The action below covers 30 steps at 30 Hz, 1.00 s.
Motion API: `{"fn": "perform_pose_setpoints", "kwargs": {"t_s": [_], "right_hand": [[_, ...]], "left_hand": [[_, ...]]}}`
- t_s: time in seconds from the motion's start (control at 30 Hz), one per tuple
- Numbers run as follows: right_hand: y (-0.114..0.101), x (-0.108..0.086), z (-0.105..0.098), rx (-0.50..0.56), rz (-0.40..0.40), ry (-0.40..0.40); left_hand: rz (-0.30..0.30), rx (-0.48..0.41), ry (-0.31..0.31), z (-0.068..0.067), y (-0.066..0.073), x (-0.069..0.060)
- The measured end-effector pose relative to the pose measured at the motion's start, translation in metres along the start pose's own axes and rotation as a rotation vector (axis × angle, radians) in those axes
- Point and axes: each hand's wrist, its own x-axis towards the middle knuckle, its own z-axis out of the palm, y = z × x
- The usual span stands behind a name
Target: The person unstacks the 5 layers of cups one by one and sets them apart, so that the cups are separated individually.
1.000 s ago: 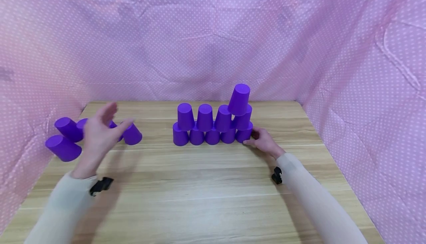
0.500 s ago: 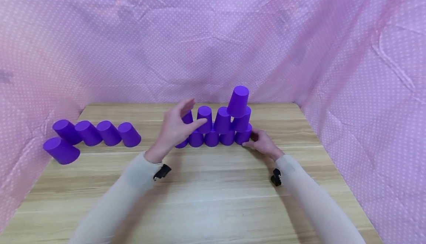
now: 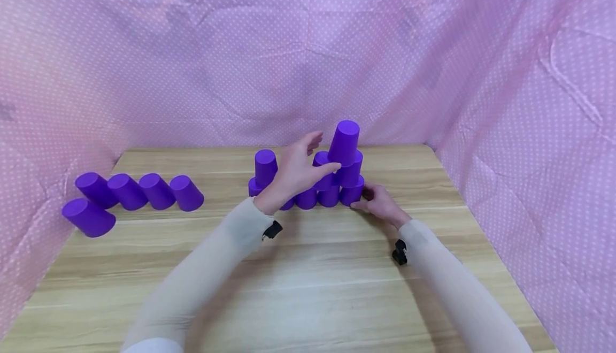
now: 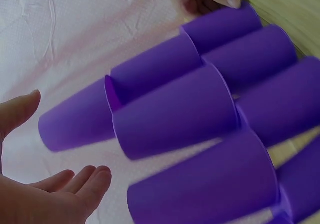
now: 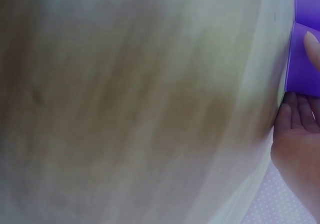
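Upside-down purple cups are stacked in tiers at mid-table. Lone on the third tier, at the right end, sits the top cup (image 3: 344, 143). My left hand (image 3: 294, 171) is beside it with thumb and fingers spread; in the left wrist view a gap shows between the fingertips (image 4: 102, 176) and that top cup (image 4: 77, 119). Low on the right, my right hand (image 3: 382, 204) holds the bottom-row end cup (image 3: 351, 193), thumb in front and fingers at its far side. Behind my left hand, part of the stack's left half is hidden.
Several more upside-down purple cups stand at the left of the table, such as the nearest cup (image 3: 186, 193) and a front cup (image 3: 89, 218). A pink dotted cloth (image 3: 216, 75) hangs round the wooden table (image 3: 308, 289).
My left hand has swept from the loose cups on the left across to the top cup, staying spread and carrying nothing. My right hand has kept its place at the bottom-row end cup.
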Motion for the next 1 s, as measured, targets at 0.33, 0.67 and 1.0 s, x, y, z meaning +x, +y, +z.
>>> {"fn": "perform_pose_setpoints", "kwargs": {"t_s": [0.33,0.67,1.0], "right_hand": [[0.007,0.006,0.002,0.002,-0.012,0.003],[0.015,0.007,0.002,0.024,-0.023,0.020],[-0.006,-0.001,0.000,0.030,-0.005,-0.008]], "left_hand": [[-0.008,0.018,0.013,0.017,0.004,0.020],[-0.052,0.013,-0.022,0.029,0.000,0.031],[-0.067,0.025,-0.020,0.035,-0.002,0.037]]}}
